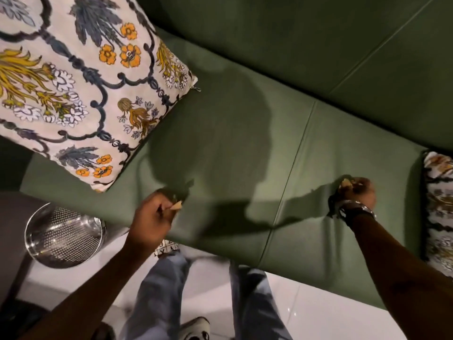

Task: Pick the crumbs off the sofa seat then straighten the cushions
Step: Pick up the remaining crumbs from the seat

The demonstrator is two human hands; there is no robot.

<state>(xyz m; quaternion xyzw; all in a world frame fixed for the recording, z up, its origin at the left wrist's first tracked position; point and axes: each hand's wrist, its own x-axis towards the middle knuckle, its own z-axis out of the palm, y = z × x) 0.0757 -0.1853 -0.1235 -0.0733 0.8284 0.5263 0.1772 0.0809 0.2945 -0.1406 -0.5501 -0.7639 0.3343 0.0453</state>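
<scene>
The green sofa seat (245, 143) runs across the view with a seam down its middle. My left hand (153, 214) hovers over the seat's front edge, fingers closed on a pale crumb (177, 205). Over the right part of the seat, my right hand (356, 190), with a watch at the wrist, is closed on several pale crumbs (346, 183). A large floral cushion (81, 82) lies tilted on the seat's left end. A second floral cushion (438, 204) shows partly at the right edge, just beside my right hand.
A shiny metal perforated bowl (63, 235) stands on a dark side table (12, 217) left of the sofa, close to my left forearm. My jeans-clad legs and a shoe are below, on a white glossy floor (306, 303). The green backrest (318, 45) fills the top.
</scene>
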